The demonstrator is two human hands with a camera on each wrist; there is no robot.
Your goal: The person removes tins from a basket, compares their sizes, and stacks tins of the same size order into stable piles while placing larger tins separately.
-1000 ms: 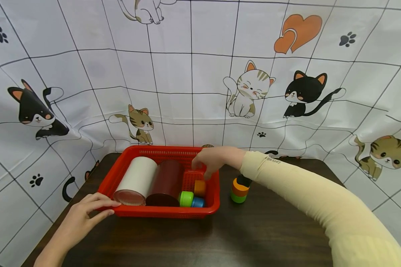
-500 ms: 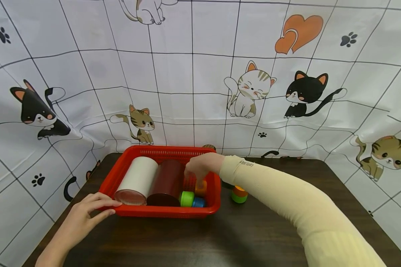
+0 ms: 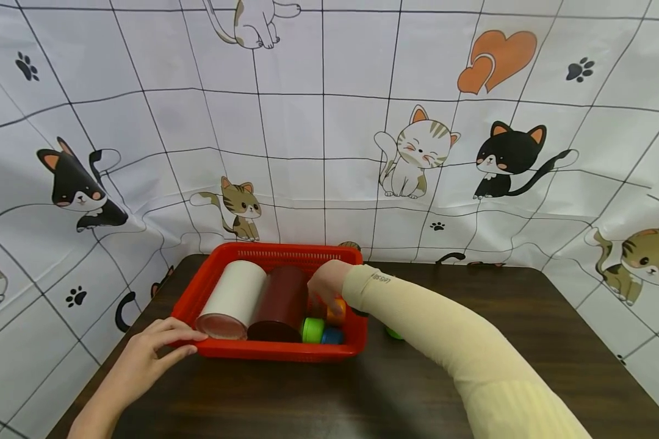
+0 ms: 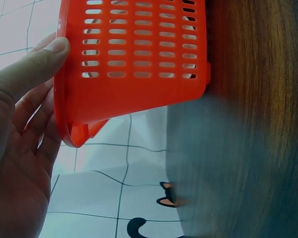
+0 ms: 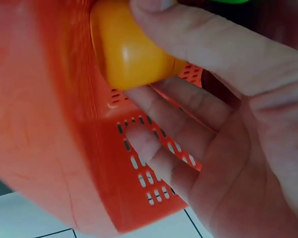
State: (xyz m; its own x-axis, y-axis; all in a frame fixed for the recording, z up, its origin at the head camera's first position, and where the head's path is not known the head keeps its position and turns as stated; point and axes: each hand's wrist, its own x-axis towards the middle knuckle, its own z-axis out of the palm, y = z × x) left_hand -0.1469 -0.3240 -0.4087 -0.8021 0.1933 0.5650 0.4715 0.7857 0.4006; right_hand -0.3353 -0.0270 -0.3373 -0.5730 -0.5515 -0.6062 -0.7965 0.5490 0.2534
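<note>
A red plastic basket (image 3: pixel 274 350) sits on the table. My left hand (image 3: pixel 145 356) grips its near-left corner, thumb (image 4: pixel 57 47) outside the rim and fingers on the inner side in the left wrist view. My right hand (image 3: pixel 326 283) reaches into the basket's right part. It pinches a small, shiny orange round-edged piece (image 5: pixel 126 57), thumb over it and fingertips below. Beside this lie a lime green piece (image 3: pixel 313 330) and a blue piece (image 3: pixel 332 336). A white cylinder (image 3: pixel 235 296) and a dark maroon cylinder (image 3: pixel 280 305) lie on their sides, filling the left and middle.
Just right of the basket, a green piece (image 3: pixel 393 333) on the dark wooden table (image 3: pixel 505 317) shows partly from under my right sleeve (image 3: pixel 434 317). A white cat-print sheet (image 3: pixel 351 122) hangs behind the table.
My right hand has come down and left inside the basket to the orange piece. Its sleeve now covers most of the pieces on the table. The left hand stays at the rim.
</note>
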